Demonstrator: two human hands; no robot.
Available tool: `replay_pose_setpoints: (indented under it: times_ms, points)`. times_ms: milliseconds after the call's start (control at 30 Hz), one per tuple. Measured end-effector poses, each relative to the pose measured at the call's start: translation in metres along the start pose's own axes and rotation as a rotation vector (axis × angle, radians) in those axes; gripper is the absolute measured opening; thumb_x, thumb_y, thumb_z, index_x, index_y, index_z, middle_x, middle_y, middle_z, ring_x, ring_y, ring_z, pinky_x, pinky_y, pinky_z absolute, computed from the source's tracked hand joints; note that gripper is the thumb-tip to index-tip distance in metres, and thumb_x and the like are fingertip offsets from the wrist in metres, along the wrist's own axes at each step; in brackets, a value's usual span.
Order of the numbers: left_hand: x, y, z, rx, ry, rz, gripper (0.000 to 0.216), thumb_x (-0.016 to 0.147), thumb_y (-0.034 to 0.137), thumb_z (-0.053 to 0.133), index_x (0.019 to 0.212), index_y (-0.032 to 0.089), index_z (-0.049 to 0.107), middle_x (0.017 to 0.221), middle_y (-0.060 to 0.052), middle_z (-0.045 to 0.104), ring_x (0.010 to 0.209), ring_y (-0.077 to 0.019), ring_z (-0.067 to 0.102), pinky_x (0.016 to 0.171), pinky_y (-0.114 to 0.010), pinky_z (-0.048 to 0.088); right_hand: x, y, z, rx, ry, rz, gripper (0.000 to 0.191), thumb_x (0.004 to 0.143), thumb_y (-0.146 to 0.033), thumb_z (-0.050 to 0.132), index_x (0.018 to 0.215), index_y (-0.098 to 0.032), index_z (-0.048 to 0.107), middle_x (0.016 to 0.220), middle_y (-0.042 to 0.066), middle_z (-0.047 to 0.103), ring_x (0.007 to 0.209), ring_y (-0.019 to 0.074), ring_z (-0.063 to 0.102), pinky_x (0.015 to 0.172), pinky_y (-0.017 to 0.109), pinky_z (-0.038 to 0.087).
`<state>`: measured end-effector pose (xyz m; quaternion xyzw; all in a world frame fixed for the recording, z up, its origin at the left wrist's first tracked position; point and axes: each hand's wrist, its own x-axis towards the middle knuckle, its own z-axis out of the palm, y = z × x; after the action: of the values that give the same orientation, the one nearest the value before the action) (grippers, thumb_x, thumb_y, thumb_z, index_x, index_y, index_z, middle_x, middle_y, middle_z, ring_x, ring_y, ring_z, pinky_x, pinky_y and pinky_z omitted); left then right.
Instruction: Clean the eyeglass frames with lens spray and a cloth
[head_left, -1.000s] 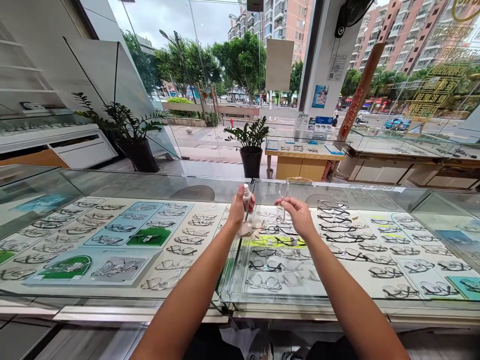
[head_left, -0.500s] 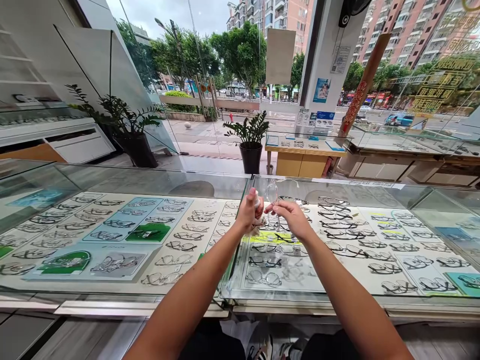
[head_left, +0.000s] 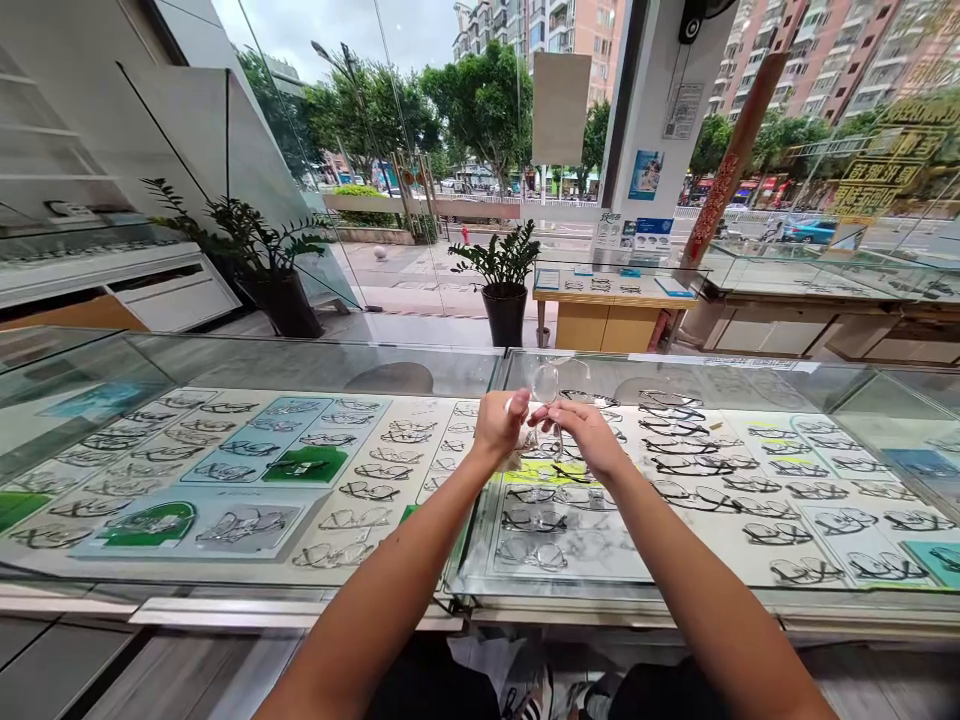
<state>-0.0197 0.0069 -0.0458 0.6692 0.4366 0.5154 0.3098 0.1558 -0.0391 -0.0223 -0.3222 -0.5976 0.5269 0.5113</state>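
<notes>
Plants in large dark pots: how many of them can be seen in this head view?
2. The left plant stands left of centre; the middle plant stands near the window, beyond the left hand. Others may be hidden.

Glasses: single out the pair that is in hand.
The pale pair in the right hand, one round lens showing above the fingers; the other pairs lie in the display cases.
</notes>
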Motion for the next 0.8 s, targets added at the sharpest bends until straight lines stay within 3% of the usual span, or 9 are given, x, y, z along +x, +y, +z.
replay_pose_setpoints:
  times_ms: [133,233,367,533,700,800]
  points:
    - [-0.002,0.007,-0.001,0.051,-0.125,0.035,0.074,0.085,0.085,0.047,0.047,0.022,0.036,0.047,0.002,0.036,0.049,-0.0115,0.032,0.056,-0.032,0.02,0.004,0.004,-0.007,0.133,0.154,-0.012,0.027,0.09,-0.047,0.07,0.092,-0.024,0.083,0.097,0.006,0.079,0.086,0.0202,0.06,0.077,0.034,0.043]
    - [-0.005,0.016,0.002,0.168,-0.232,0.066,0.073,0.085,0.084,0.046,0.048,0.022,0.035,0.047,0.002,0.036,0.05,-0.0118,0.032,0.056,-0.033,0.017,0.005,0.005,-0.008,0.169,0.179,-0.004,0.027,0.088,-0.047,0.071,0.093,-0.023,0.083,0.096,0.007,0.079,0.086,0.0209,0.06,0.074,0.034,0.043]
    - [-0.007,0.015,0.008,0.176,-0.223,0.069,0.073,0.084,0.085,0.044,0.048,0.022,0.033,0.049,0.001,0.035,0.051,-0.0126,0.033,0.056,-0.033,0.017,0.004,0.004,-0.008,0.16,0.167,0.002,0.028,0.089,-0.047,0.07,0.091,-0.023,0.083,0.096,0.007,0.08,0.086,0.0206,0.061,0.075,0.033,0.042]
    - [0.004,-0.013,0.002,0.03,-0.034,-0.025,0.072,0.083,0.086,0.048,0.049,0.023,0.039,0.051,0.001,0.039,0.052,-0.0137,0.033,0.057,-0.032,0.024,0.005,0.006,-0.01,0.162,0.188,0.013,0.028,0.087,-0.048,0.071,0.092,-0.023,0.083,0.098,0.007,0.08,0.083,0.0199,0.059,0.072,0.033,0.042]
    - [0.029,-0.047,-0.028,-0.017,0.255,-0.13,0.065,0.089,0.08,0.05,0.058,0.023,0.049,0.063,-0.002,0.052,0.063,-0.017,0.047,0.063,-0.031,0.035,0.006,0.008,-0.014,0.123,0.2,0.017,0.03,0.087,-0.05,0.071,0.092,-0.023,0.083,0.101,0.008,0.081,0.081,0.0197,0.057,0.071,0.033,0.041]
    - [0.041,-0.067,-0.045,-0.078,0.414,-0.253,0.069,0.091,0.085,0.036,0.063,0.024,0.052,0.068,-0.005,0.058,0.065,-0.0194,0.054,0.064,-0.032,0.04,0.006,0.008,-0.016,0.14,0.201,0.027,0.03,0.086,-0.049,0.071,0.093,-0.022,0.082,0.101,0.008,0.081,0.08,0.0192,0.057,0.07,0.033,0.04]
